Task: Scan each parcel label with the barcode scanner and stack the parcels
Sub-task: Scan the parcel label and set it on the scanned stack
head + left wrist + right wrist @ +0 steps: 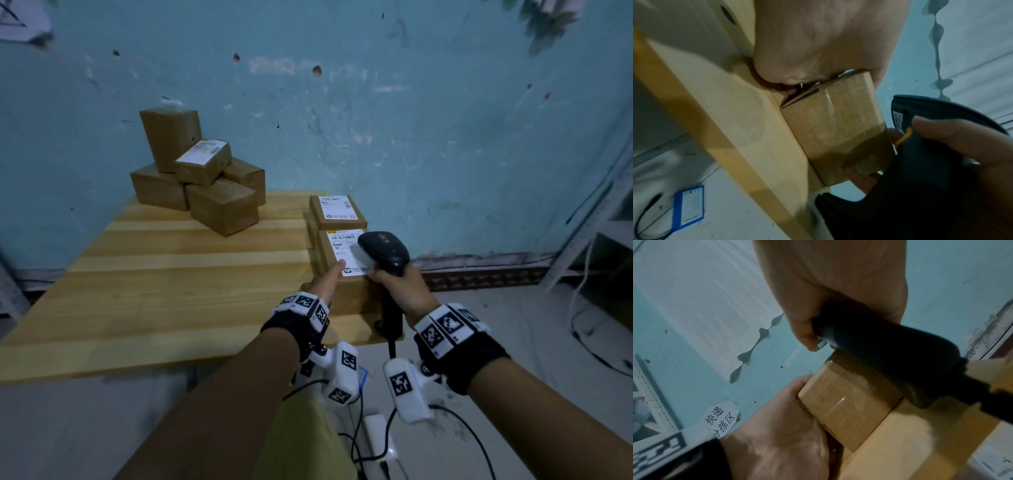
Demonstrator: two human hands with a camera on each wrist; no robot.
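Observation:
On the right edge of the wooden table (171,274) lies a brown parcel (327,258) with a white label (346,245) on top. My left hand (323,281) grips its near end, thumb on the label's corner. My right hand (400,287) holds a black barcode scanner (385,248) by the handle, its head just over the label. The left wrist view shows my left hand (818,40) on the parcel (834,129) beside the scanner (931,154). In the right wrist view my right hand (828,280) wraps the scanner (890,356) above the parcel (849,402) and my left hand (781,426).
A second labelled parcel (337,210) lies just behind the held one. Several brown boxes are piled (202,174) at the table's back left, against the blue wall. Cables and a white adapter (376,442) lie on the floor; a white shelf frame (599,240) stands at right.

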